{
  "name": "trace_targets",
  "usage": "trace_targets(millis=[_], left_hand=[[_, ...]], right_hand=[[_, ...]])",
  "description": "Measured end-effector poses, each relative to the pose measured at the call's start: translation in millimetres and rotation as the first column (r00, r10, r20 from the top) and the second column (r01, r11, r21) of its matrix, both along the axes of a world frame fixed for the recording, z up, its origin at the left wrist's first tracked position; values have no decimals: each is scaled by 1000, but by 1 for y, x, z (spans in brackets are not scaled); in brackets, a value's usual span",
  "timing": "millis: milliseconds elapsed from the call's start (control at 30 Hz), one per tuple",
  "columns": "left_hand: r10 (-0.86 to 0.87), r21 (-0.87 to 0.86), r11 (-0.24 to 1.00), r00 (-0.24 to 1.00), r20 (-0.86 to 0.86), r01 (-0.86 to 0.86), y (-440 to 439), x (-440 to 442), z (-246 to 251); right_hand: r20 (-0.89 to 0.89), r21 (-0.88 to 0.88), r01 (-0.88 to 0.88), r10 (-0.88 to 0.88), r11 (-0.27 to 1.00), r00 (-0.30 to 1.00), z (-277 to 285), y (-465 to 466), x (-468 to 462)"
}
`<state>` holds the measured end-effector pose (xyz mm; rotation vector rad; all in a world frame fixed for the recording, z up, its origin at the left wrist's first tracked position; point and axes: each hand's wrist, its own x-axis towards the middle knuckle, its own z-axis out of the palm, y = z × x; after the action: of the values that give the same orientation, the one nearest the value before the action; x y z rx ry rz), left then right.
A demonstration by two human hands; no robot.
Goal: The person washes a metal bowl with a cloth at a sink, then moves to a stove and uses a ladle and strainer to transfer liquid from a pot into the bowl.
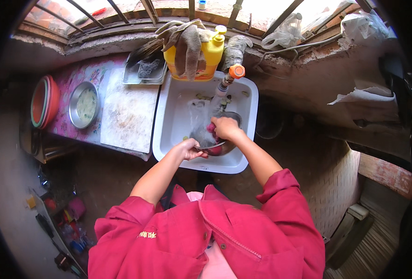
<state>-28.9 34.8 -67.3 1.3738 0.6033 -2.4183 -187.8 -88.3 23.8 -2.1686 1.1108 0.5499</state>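
My left hand (189, 149) grips the near left rim of a shiny metal bowl (223, 150), which is tilted inside a white sink (167, 115). Inside the bowl, my right hand (226, 127) holds a pink-red scrubber or cloth (211, 128), partly covered by the fingers. A tap (222, 87) with an orange handle (237, 71) reaches over the sink, and water seems to be running from it towards the bowl. Pale food scraps (203, 96) lie on the sink floor near the drain, whose opening I cannot make out.
Left of the sink are a white board (129, 111), a metal pan (74, 108) with pale contents and stacked plastic basins (52, 101). Behind stand a yellow jug (215, 52) draped with a grey-brown cloth (185, 42), and a tray (131, 77) with a dark brush (148, 50).
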Motion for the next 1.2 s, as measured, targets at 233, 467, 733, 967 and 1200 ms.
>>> trace_targets(millis=[233, 467, 733, 967, 1200], left_hand=[[-77, -129, 991, 936, -344, 34, 27, -55, -30], [-71, -222, 974, 986, -152, 36, 17, -45, 6], [-58, -423, 878, 927, 371, 224, -10, -7, 26], [-133, -456, 831, 911, 390, 317, -22, -11, 60], [-132, -428, 835, 880, 456, 347, -35, 3, 53]], right_hand=[[-244, -131, -136, 101, 982, 964, 45, -23, 10], [-138, -124, -105, 88, 987, 987, 49, -33, 1], [348, 98, 605, -596, 790, 723, -29, -20, -15], [336, 736, 638, -940, 227, -53, -81, -15, 28], [481, 759, 315, -817, 569, 318, -55, 27, 59]])
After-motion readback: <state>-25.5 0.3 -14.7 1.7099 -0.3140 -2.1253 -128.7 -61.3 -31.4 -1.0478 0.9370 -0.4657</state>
